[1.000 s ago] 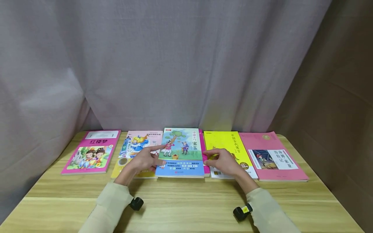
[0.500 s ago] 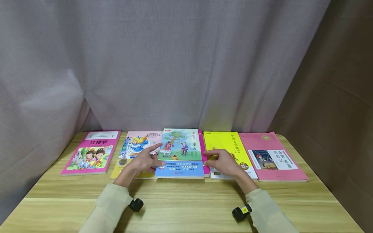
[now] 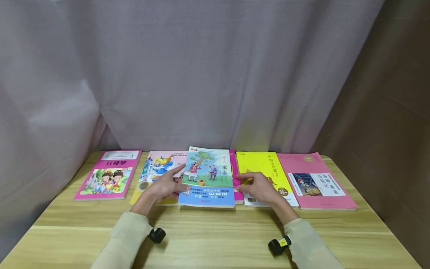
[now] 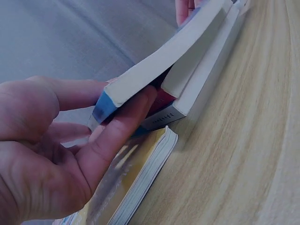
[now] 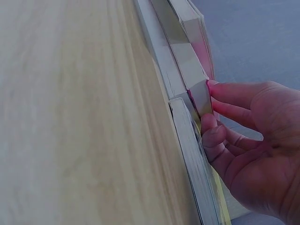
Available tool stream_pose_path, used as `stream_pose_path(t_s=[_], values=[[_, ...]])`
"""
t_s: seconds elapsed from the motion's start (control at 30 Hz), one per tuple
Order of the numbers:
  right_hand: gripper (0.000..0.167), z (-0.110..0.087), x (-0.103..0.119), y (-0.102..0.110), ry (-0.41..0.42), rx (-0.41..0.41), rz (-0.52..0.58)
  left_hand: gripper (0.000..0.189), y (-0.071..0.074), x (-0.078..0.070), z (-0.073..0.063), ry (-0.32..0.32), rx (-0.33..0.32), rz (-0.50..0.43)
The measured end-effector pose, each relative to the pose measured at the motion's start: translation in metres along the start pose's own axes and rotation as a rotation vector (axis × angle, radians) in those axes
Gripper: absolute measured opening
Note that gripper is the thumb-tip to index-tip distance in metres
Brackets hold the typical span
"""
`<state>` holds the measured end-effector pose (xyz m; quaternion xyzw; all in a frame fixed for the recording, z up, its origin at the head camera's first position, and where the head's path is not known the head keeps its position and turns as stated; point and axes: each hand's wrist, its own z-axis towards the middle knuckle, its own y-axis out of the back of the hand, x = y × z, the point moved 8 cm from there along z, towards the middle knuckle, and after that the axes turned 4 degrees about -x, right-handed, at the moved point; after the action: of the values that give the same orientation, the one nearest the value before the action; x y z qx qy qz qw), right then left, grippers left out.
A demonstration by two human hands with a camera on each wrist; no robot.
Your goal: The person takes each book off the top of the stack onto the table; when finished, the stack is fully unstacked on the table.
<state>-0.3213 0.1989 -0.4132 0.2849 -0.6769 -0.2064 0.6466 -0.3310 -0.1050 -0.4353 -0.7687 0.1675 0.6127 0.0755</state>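
Note:
In the head view my left hand point(image 3: 165, 185) pinches the left edge of a green-and-blue fable book point(image 3: 209, 168) with two figures under a tree. In the left wrist view that edge is raised, one finger beneath it. A magenta book point(image 3: 238, 196) lies under it, mostly covered, with another white-paged book point(image 4: 183, 105) lowest in the pile. At the pile's right side my right hand point(image 3: 256, 186) touches the magenta book's edge with its fingertips, fingers slightly bent, thumb apart from the index finger.
On the wooden table point(image 3: 215, 239), a pink book point(image 3: 107, 173) lies far left and a pink-and-yellow book point(image 3: 158, 164) under the left hand. Right of the pile are a yellow book point(image 3: 258, 164) and a rose-pink book point(image 3: 322, 201). A grey curtain point(image 3: 188, 74) hangs behind.
The green-and-blue book's left edge shifts slightly, its cover tilting a little. Both hands stay almost in place. The whole view has moved slightly.

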Motion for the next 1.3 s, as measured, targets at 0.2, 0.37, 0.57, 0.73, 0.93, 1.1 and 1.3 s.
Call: stream_pose_path(t_s=[0.2,0.37,0.57,0.73,0.93,1.1,1.3], values=[[0.048,0.001,0.0,-0.001,0.001,0.006,0.0,0.097,0.003,-0.002,-0.002,-0.008,0.012,-0.057],[0.048,0.0,0.001,-0.001,0.007,0.009,-0.012,0.094,0.005,-0.009,-0.005,-0.054,0.037,-0.121],[0.049,0.0,0.001,0.001,-0.003,0.0,-0.024,0.091,0.008,-0.018,-0.01,-0.092,0.055,-0.204],[0.049,0.002,0.001,0.001,0.004,0.003,-0.023,0.091,0.012,-0.024,-0.014,-0.121,0.029,-0.208],[0.051,0.002,0.001,0.001,0.008,0.009,-0.023,0.09,0.019,-0.03,-0.022,-0.146,0.008,-0.225],[0.052,0.001,0.0,0.001,-0.006,0.005,-0.021,0.09,0.025,-0.034,-0.03,-0.166,0.011,-0.237],[0.051,0.001,-0.001,0.001,-0.008,0.006,-0.002,0.09,0.033,-0.032,-0.039,-0.16,-0.011,-0.209]])
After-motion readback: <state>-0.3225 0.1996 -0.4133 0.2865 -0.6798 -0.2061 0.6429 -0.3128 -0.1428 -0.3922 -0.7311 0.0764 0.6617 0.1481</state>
